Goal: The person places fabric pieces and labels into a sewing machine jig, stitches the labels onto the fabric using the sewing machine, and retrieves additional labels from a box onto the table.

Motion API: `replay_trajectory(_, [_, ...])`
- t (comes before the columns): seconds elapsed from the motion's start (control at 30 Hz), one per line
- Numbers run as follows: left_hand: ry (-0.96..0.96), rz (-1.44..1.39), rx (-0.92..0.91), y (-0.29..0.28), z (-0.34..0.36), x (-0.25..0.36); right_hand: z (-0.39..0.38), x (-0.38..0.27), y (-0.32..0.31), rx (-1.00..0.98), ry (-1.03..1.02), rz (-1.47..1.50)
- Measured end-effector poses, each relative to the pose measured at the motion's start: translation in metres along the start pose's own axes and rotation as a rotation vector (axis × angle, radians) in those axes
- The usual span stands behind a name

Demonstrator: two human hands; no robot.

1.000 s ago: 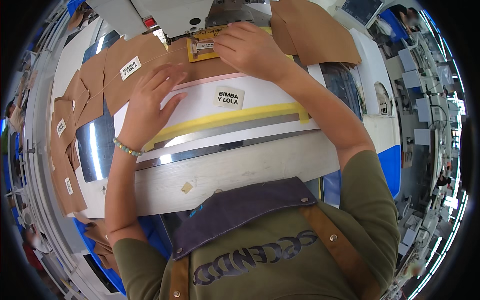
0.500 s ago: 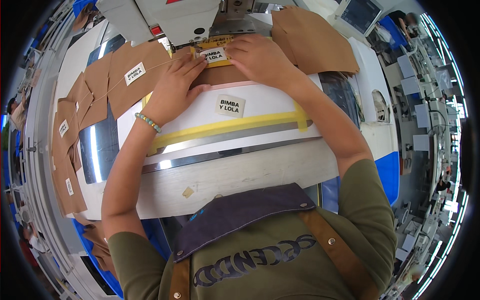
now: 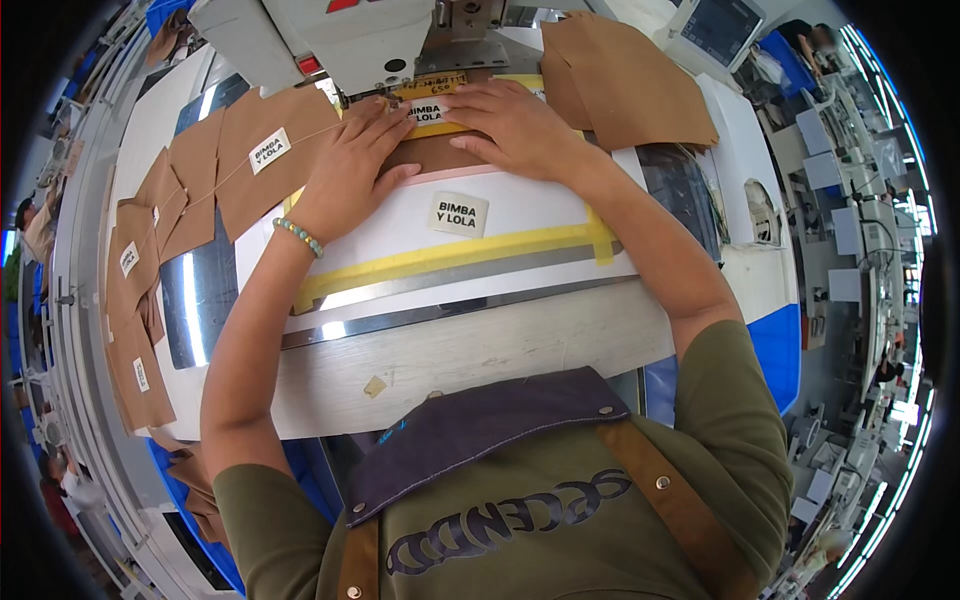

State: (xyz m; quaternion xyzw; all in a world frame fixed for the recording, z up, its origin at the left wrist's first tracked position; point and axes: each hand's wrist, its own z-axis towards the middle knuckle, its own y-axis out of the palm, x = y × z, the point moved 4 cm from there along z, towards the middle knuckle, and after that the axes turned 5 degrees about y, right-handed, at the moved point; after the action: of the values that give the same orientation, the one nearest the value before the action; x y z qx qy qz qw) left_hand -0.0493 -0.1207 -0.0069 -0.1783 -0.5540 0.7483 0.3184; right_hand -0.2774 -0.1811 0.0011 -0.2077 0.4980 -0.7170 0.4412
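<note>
My left hand (image 3: 352, 165) lies flat with fingers stretched forward, its fingertips at the left end of a yellow-edged template (image 3: 438, 84) under the sewing machine head. From the other side my right hand (image 3: 520, 132) rests palm down, its fingers over the right end of a white printed label (image 3: 426, 112) set in the template. Beneath them a brown fabric piece (image 3: 432, 153) shows between the hands. Nearer me, a second white label (image 3: 458, 214) lies loose on a white sheet edged with yellow tape (image 3: 450, 250). The needle area is partly hidden.
The white sewing machine (image 3: 345, 45) stands right ahead, above the hands. Brown pieces with labels (image 3: 255, 165), linked by thread, overlap at the left. More brown pieces (image 3: 630, 85) are stacked at the right, near a screen (image 3: 718, 32). Blue bins (image 3: 775, 345) flank the table.
My right hand has shifted slightly left and toward me, covering a little more of the label's right end. The left hand has stayed nearly in place.
</note>
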Motion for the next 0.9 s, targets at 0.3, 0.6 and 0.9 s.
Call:
replay_trajectory(0.3, [-0.025,-0.098,0.064,0.001,-0.007,-0.009,0.016,-0.009,0.020,-0.023,-0.057,0.074])
replay_trajectory(0.6, [-0.143,-0.022,0.013,-0.017,-0.018,-0.022,0.017,-0.001,0.026,-0.077,-0.018,0.142])
replay_trajectory(0.9, [-0.131,-0.010,-0.040,-0.019,-0.020,-0.017,0.016,-0.005,0.022,-0.083,-0.007,0.124])
